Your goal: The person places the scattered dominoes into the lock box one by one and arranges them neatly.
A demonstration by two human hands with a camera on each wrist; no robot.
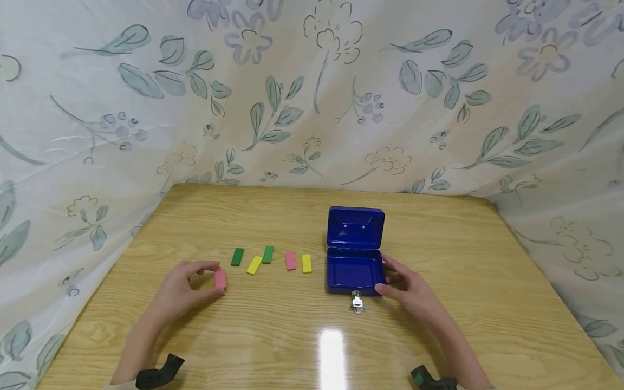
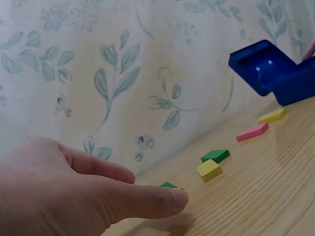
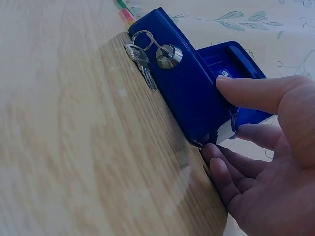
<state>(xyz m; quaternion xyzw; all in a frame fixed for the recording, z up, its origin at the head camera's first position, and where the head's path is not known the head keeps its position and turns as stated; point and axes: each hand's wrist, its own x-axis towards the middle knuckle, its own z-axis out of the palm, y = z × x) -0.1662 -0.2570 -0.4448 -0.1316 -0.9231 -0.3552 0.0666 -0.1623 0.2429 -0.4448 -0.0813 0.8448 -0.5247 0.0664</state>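
Observation:
Between thumb and fingertips, my left hand (image 1: 177,292) pinches a pink block (image 1: 221,279) at the left of the table. The thumb hides almost all of that block in the left wrist view. A blue cash box (image 1: 356,292) stands with its lid (image 1: 356,227) raised and its inside bare. My right hand (image 1: 409,292) grips the box at its right side, thumb on the front corner's rim and fingers against the side wall. From the lock (image 3: 169,56) on the box's front hang keys (image 3: 141,64) on a ring.
Between the left hand and the box lie two green blocks (image 1: 237,257), two yellow blocks (image 1: 306,264) and another pink block (image 1: 290,261), spread in a loose row on the wooden table (image 1: 263,336). A flowered curtain (image 1: 292,108) hangs behind the table and at both sides.

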